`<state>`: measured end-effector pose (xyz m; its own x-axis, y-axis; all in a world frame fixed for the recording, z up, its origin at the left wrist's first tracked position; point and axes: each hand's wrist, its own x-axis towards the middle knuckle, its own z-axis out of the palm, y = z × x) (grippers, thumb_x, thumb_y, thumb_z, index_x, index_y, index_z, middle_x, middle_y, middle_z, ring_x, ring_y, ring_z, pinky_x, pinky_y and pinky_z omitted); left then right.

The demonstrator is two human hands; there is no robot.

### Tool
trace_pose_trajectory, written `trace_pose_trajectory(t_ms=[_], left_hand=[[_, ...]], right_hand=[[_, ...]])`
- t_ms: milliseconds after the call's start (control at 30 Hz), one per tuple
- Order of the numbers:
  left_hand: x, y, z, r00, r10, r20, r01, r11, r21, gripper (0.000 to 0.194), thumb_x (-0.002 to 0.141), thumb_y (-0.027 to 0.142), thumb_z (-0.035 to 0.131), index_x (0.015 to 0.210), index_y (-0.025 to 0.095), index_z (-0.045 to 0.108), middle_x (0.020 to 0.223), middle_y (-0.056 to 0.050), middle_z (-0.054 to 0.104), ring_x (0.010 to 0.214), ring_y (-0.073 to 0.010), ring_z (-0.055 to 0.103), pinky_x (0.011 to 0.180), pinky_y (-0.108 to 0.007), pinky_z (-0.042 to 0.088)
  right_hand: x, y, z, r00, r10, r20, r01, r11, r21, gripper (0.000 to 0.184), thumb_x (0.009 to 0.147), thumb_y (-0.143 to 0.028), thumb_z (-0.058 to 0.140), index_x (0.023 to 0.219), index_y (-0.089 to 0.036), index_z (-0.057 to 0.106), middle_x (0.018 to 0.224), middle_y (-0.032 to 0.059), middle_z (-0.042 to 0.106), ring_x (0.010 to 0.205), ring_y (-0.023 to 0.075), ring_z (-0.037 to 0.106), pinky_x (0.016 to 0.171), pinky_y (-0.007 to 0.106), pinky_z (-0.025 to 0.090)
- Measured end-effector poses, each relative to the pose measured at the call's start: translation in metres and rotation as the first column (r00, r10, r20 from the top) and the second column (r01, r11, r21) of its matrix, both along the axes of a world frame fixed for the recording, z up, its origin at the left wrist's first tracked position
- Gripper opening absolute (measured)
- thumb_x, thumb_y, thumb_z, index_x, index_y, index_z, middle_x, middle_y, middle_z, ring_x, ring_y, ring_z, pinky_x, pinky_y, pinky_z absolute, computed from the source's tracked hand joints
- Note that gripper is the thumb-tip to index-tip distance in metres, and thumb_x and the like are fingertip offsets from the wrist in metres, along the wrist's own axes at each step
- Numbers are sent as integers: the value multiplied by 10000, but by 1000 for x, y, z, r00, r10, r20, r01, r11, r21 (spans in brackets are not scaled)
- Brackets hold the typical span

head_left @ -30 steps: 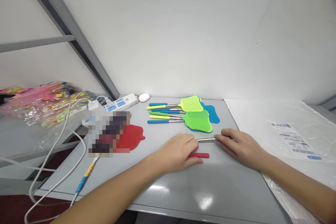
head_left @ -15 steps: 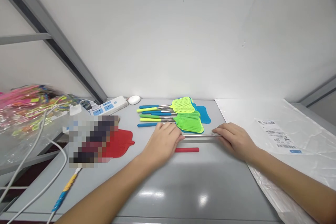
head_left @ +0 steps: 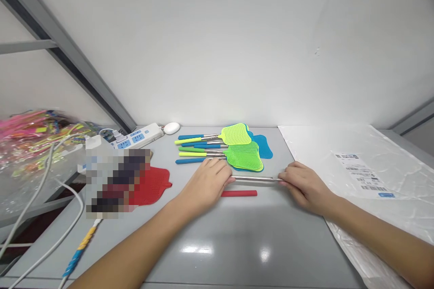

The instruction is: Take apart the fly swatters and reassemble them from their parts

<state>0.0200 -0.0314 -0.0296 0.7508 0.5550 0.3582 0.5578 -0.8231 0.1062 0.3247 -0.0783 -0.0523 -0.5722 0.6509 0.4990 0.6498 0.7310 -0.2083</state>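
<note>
My left hand [head_left: 209,181] is closed round the left part of a silver metal rod [head_left: 254,178]. My right hand [head_left: 303,185] pinches the thin right end of this rod, just above the table. In front of the rod lies a red handle sleeve [head_left: 240,193], its left end hidden by my left hand. A red fly swatter head [head_left: 152,186] rests to the left, partly covered by a blurred-out object. Behind my hands is a group of fly swatters with a yellow head [head_left: 236,134], a green head [head_left: 244,155] and a blue head [head_left: 262,146].
A power strip [head_left: 139,137] and a white rounded object [head_left: 172,128] sit at the back left. White cables [head_left: 45,180] hang over the left edge. Plastic bags of colourful items [head_left: 37,140] lie beyond it. A white plastic parcel [head_left: 359,180] covers the table's right side.
My hands have moved apart, and more of the metal rod shows between them. The red sleeve is more exposed. The camera view has turned slightly to the right.
</note>
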Motion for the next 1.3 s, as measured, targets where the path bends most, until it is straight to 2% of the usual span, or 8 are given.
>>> trace_pose_trajectory(t_ms=[100, 267, 400, 567, 1000, 1100, 1200, 1300], left_hand=[[1, 1, -2, 1000, -9, -11, 10, 1000, 13, 304, 1027, 277, 339, 814, 173, 530, 812, -45, 565, 746, -186, 428, 679, -326, 308], [-2, 6, 5, 998, 26, -63, -27, 999, -21, 309, 1026, 291, 347, 835, 180, 563, 846, -50, 605, 809, -202, 468, 742, -345, 316], [-6, 6, 9, 994, 70, -90, -75, 996, -54, 338, 1031, 340, 328, 871, 184, 582, 888, -60, 625, 866, -219, 486, 776, -359, 325], [-1, -2, 5, 979, 68, -190, -105, 976, -191, 307, 1024, 309, 348, 847, 181, 564, 819, -44, 614, 801, -211, 492, 732, -332, 349], [-18, 2, 5, 951, 157, -266, -182, 981, -72, 274, 1009, 371, 376, 913, 190, 558, 938, -73, 556, 904, -246, 481, 763, -352, 359], [-11, -6, 10, 970, 96, -225, -125, 985, -117, 304, 984, 455, 417, 1031, 196, 570, 1020, -81, 556, 965, -256, 482, 815, -370, 378], [0, -18, 12, 981, 18, -194, -54, 982, -181, 478, 888, 595, 528, 1181, 218, 533, 1105, -83, 542, 1012, -267, 484, 859, -381, 392], [7, -25, 8, 979, 2, -205, -43, 980, -193, 489, 853, 579, 597, 1177, 219, 535, 1106, -75, 544, 1011, -263, 491, 865, -377, 396]], right_hand=[[-1, -1, -2, 1000, 28, 13, -28, 1000, -4, 156, 946, -132, 449, 1027, -204, 562, 684, -1, 561, 615, 147, 499, 709, 332, 421], [-8, -1, -4, 1000, 14, 6, -13, 999, -52, 167, 965, -186, 445, 1004, -210, 605, 721, 19, 629, 639, 152, 553, 719, 335, 427], [-15, 1, -3, 999, -28, 30, 33, 983, -183, 218, 991, -247, 421, 978, -209, 636, 748, 34, 667, 658, 159, 582, 703, 332, 438], [-17, 1, -3, 993, -103, 62, 118, 934, -336, 249, 1004, -294, 410, 977, -234, 650, 777, 28, 694, 686, 172, 603, 669, 323, 450], [-16, -2, -3, 970, -181, 159, 228, 905, -360, 215, 987, -352, 434, 1076, -268, 611, 985, 11, 722, 786, 190, 637, 708, 352, 491], [-17, -2, -2, 968, -186, 167, 237, 895, -378, 230, 989, -366, 421, 1083, -270, 608, 987, 14, 720, 781, 192, 632, 707, 355, 490], [-19, -1, 0, 966, -187, 179, 247, 875, -417, 252, 992, -386, 405, 1093, -269, 605, 999, 22, 718, 807, 203, 632, 732, 367, 487], [-20, -1, 3, 967, -182, 176, 244, 854, -460, 274, 997, -394, 384, 1105, -272, 604, 1028, 27, 711, 850, 212, 632, 764, 381, 483]])
